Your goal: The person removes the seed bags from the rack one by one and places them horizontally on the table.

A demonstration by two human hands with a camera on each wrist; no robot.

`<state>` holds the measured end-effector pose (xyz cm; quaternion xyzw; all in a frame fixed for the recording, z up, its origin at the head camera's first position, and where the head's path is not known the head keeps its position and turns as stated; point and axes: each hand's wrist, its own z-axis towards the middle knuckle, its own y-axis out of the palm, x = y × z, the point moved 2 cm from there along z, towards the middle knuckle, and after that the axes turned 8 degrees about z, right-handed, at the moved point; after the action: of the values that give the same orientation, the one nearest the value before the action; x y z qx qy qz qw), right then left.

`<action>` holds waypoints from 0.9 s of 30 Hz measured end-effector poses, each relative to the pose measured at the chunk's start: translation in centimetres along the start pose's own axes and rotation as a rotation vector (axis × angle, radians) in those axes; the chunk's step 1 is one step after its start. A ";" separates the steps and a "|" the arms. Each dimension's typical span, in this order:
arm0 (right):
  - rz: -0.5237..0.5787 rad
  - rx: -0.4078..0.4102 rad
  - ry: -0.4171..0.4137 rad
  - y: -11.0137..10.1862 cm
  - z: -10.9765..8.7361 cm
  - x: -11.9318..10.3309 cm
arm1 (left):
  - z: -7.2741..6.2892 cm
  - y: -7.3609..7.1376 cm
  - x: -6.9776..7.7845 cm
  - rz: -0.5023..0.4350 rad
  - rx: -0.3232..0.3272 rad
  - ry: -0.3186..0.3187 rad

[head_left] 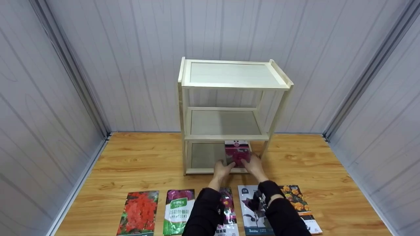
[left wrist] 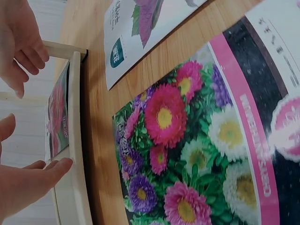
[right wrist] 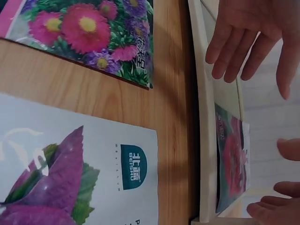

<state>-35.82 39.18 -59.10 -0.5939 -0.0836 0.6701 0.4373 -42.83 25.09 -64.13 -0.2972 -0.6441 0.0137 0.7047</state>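
A seed packet with a dark pink flower [head_left: 237, 152] lies on the right part of the cart's bottom shelf [head_left: 207, 155]. My left hand [head_left: 223, 171] is at its near left corner, my right hand [head_left: 254, 166] at its near right side. In the left wrist view, the fingers of both hands are apart and fairly straight, with the packet [left wrist: 58, 115] lying flat between them. From the right wrist view, the left hand [right wrist: 255, 40] hovers over the shelf and the right hand [right wrist: 279, 201] is beside the packet's edge. Neither hand grips anything.
On the wooden floor in front lie flower packets: red [head_left: 139, 211], impatiens [head_left: 179, 209], chrysanthemum [head_left: 229, 209], white with a purple plant [head_left: 251, 209], and orange [head_left: 297, 201]. The pale three-tier cart [head_left: 234, 73] stands before the back wall [head_left: 147, 65].
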 end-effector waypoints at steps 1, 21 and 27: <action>-0.002 -0.005 0.015 -0.5 -0.3 -1.4 | 1.4 1.1 -1.6 -0.010 0.012 -0.003; -0.050 -0.131 0.066 6.4 4.7 9.8 | 12.1 11.3 -13.8 -0.161 -0.025 -0.137; 0.008 -0.138 0.112 7.3 4.5 10.4 | 14.2 13.2 -16.7 -0.221 -0.069 -0.236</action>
<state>-42.36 43.78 -69.96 -0.6594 -0.1025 0.6303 0.3967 -53.90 34.95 -84.99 -0.2447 -0.7514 -0.0512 0.6107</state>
